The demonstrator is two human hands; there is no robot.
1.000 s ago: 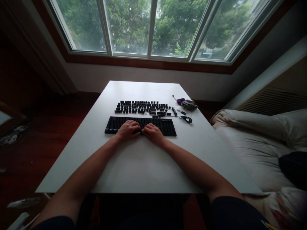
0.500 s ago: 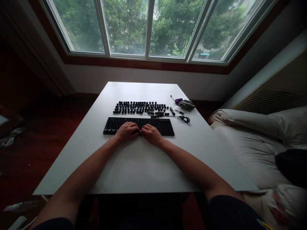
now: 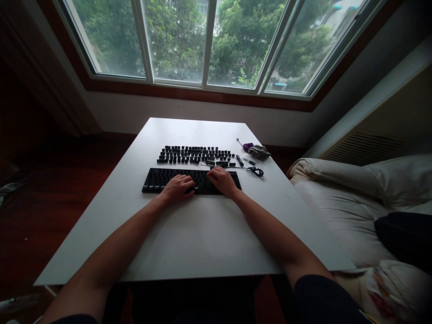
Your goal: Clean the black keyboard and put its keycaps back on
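A black keyboard (image 3: 157, 177) lies on the white table, with a run of keycaps fitted along its front left edge and most of its deck looking bare. My left hand (image 3: 178, 186) rests at the front middle of it, fingers bent together over the keyboard and thumb by the near edge. My right hand (image 3: 221, 180) hovers over the keyboard's right half, fingers apart and pointing to the back; nothing shows in it, though its fingertips are partly hidden. Behind the keyboard, loose black keycaps (image 3: 184, 155) stand in rows.
A coiled black cable (image 3: 255, 171) lies to the right of the keycaps. Behind it are a grey cloth (image 3: 259, 151), a purple item (image 3: 248, 147) and small tools (image 3: 239, 160). A pale sofa (image 3: 330, 193) stands right of the white table (image 3: 199, 238), below a window.
My right hand has parted from my left, moving right and back across the keyboard. The left hand stays at the keyboard's front middle. The view has shifted slightly.
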